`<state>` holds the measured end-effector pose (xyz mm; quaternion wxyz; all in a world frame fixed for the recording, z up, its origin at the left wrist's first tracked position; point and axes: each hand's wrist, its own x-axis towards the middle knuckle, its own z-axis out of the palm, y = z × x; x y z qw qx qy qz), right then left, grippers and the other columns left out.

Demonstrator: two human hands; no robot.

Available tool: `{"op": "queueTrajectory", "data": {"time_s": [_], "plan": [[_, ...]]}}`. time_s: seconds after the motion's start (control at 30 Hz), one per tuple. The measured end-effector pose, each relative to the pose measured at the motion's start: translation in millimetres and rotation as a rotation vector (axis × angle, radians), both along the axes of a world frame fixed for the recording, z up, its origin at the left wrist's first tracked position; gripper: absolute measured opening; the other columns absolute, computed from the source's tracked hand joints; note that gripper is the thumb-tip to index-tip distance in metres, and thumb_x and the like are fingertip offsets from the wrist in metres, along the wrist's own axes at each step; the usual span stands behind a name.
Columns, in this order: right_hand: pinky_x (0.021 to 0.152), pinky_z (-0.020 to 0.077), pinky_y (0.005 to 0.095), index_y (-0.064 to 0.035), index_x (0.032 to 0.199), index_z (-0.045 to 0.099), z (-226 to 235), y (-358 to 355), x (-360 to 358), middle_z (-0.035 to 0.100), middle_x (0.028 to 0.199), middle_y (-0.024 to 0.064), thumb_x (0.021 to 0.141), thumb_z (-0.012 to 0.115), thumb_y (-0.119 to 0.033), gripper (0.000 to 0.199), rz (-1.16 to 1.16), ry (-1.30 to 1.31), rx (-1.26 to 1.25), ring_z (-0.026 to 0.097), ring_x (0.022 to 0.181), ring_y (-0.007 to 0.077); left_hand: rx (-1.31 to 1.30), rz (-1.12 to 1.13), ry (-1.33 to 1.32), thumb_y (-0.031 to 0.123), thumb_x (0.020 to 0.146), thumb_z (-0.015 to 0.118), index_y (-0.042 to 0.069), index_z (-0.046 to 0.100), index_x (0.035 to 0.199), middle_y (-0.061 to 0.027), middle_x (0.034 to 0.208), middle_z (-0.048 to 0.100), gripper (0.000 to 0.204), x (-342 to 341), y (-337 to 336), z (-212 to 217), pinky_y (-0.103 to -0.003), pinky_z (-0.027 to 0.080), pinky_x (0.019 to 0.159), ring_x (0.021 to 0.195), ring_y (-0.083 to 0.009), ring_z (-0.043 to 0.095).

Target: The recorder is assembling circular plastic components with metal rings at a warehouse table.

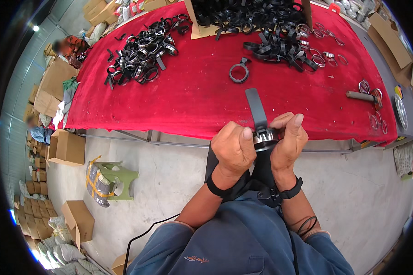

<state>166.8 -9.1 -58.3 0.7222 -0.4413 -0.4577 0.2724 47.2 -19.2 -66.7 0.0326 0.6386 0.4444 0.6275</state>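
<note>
Near the table's front edge, both hands hold a black ring with a flat handle (257, 112), the handle pointing up and away from me. A shiny silver band shows on the ring's near side. My left hand (234, 147) is closed on the ring's left side, its thumb up against it. Around the right side, my right hand (287, 142) is closed too, thumb raised. Beyond them a single ring part (238, 73) lies alone on the red cloth (170, 107).
Black ring parts form a pile (140, 55) at the far left and another (282, 48) by an open box (191, 13). Loose silver rings (318, 59) lie right of it. A hammer (361, 96) rests at the right. A green stool (124, 178) stands on the floor.
</note>
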Motion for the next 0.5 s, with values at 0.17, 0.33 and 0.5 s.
{"op": "queueTrajectory", "data": {"time_s": [0.17,0.33,0.5], "plan": [[0.059,0.0367,0.0314,-0.0029,0.067,0.053,7.6,-1.4,4.5,0.051,0.063,0.0034,0.118,0.043,-0.048,0.068,0.041,-0.021,-0.086,0.046,0.061,0.0123,0.052,-0.071,0.018,0.011,0.103,0.064,0.002,0.063,0.071,-0.0103,0.062,0.049,0.033,4.6,-5.0,3.4,-0.042,0.037,0.048,0.052,-0.0288,0.050],[0.059,0.0340,0.0312,-0.0067,0.064,0.043,13.7,7.8,1.1,0.044,0.062,0.0023,0.118,0.043,-0.047,0.067,0.054,0.031,-0.103,0.040,0.060,0.0120,0.027,-0.098,-0.022,0.009,0.104,0.063,0.003,0.058,0.068,-0.0110,0.061,0.047,0.037,5.4,-0.2,5.4,-0.042,0.035,0.047,0.049,-0.0297,0.047],[0.059,0.0349,0.0311,-0.0079,0.064,0.041,7.3,15.6,7.4,0.043,0.061,0.0010,0.118,0.046,-0.047,0.067,0.057,0.103,-0.115,0.039,0.060,0.0107,0.015,-0.164,-0.089,0.010,0.106,0.063,0.001,0.056,0.068,-0.0124,0.062,0.048,0.039,10.7,6.1,8.8,-0.042,0.035,0.048,0.049,-0.0306,0.047]]}}
